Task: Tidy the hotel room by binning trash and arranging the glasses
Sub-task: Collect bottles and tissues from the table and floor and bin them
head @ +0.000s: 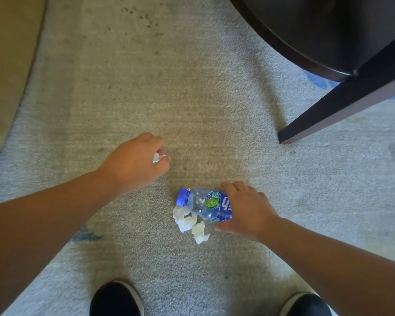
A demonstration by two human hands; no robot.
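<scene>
I look down at the carpet (192,99) between my shoes. My left grip (135,163) is closed tight on a small white tissue scrap (157,158). My right grip (249,208) is wrapped round the bottom end of the squashed bottle (203,204). The bottle lies on its side on the carpet with its blue cap pointing left. Two tissue balls (184,218) sit on the carpet right against the bottle, just under the cap end. Here is what I think could go wrong. The bottle is smooth and bent, and I hold only one end, so it could slip out when I lift. Both grips are full, so the tissue balls could get left behind. If I grab for them anyway, the scrap could fall. I see no bin here, so I may have to carry it all some way.
</scene>
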